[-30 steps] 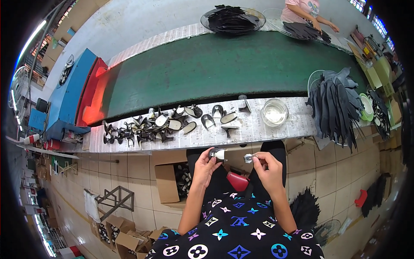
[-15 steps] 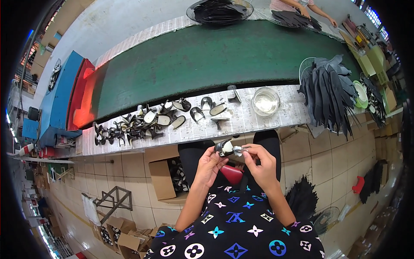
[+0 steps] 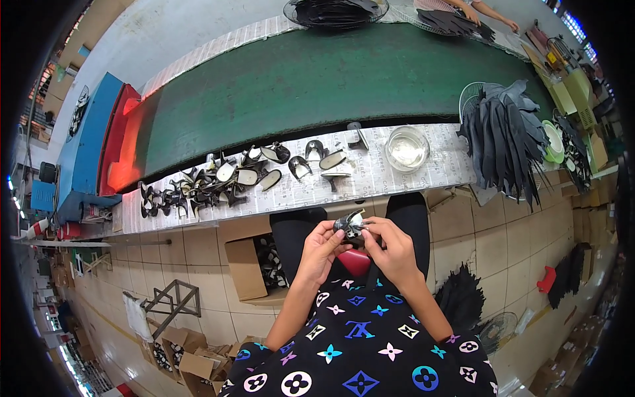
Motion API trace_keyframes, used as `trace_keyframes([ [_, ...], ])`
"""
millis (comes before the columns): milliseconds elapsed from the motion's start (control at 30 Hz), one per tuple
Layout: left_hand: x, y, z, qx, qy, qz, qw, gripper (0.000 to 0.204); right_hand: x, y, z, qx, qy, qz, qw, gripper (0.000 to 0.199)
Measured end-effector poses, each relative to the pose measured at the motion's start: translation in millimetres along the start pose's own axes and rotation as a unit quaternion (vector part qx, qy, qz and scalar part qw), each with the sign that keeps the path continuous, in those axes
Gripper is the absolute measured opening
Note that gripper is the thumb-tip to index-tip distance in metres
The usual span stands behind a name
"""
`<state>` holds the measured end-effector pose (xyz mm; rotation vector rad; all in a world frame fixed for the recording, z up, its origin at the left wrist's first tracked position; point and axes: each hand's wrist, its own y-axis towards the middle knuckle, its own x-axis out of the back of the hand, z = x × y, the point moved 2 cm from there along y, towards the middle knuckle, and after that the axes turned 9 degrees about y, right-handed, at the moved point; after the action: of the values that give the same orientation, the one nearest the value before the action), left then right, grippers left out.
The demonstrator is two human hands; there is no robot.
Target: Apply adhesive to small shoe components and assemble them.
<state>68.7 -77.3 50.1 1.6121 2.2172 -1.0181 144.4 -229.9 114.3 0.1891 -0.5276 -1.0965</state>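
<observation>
Across the workspace, a wide green belt [image 3: 317, 86] is stretching from side to side, its left end leading toward a blue machine [image 3: 92, 142] with a red hood. Along its near edge, a paper-covered ledge [image 3: 444, 159] is running in front of the person, the paper probably protecting the surface. At its right end, a bundle of dark flat pieces [image 3: 501, 142] is draping over a wire basket [image 3: 464, 102], likely because their length is exceeding its rim. Below the ledge, an open cardboard box [image 3: 245, 268] is standing left of the person's legs, seemingly placing its dark and pale contents within reach. On the ledge's left part, a heap of heel-shaped pieces [image 3: 225, 173] is lying jumbled, while a few loose pieces [image 3: 333, 159] are sitting apart on its right, perhaps for easier picking. Beside these, a clear round bowl [image 3: 407, 169] is resting within the right arm's reach. Over the lap, the left hand [image 3: 322, 248] is gripping one piece between thumb and fingers, apparently steadying it; the right hand [image 3: 395, 250] is bringing narrowed fingertips against its pale end, though whether they are pinching it or something small, I cannot tell. Between both hands, that black-and-white piece [image 3: 348, 224] is staying clear of the ledge, probably so both sides are remaining reachable
</observation>
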Motion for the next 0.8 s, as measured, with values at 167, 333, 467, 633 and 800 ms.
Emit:
trace_keyframes([
  [167, 0.3, -2.6, -1.8, 0.002, 0.014, -0.008, 1.0, 0.019, -0.5, -2.8, 0.7, -0.042, 0.011, 0.007, 0.999, 0.01],
  [333, 0.4, -4.2, -3.0, 0.001, 0.01, -0.003, 1.0, 0.018, -1.9, -8.0, -12.1, -0.136, 0.135, -0.007, 0.982, 0.007],
  [467, -1.4, -6.7, -5.5, 0.006, 0.017, -0.003, 1.0, 0.018, -1.3, -10.7, -20.2, -0.164, 0.205, -0.003, 0.965, 0.008],
  [633, 0.5, -8.2, -6.2, 0.003, 0.021, 0.001, 1.0, 0.018, 2.9, -11.2, -19.1, -0.226, 0.34, -0.023, 0.912, 0.011],
  [800, 0.4, -9.7, -5.9, 0.007, 0.025, -0.002, 1.0, 0.018, 7.4, -13.0, -27.5, -0.216, 0.374, -0.032, 0.901, 0.011],
])
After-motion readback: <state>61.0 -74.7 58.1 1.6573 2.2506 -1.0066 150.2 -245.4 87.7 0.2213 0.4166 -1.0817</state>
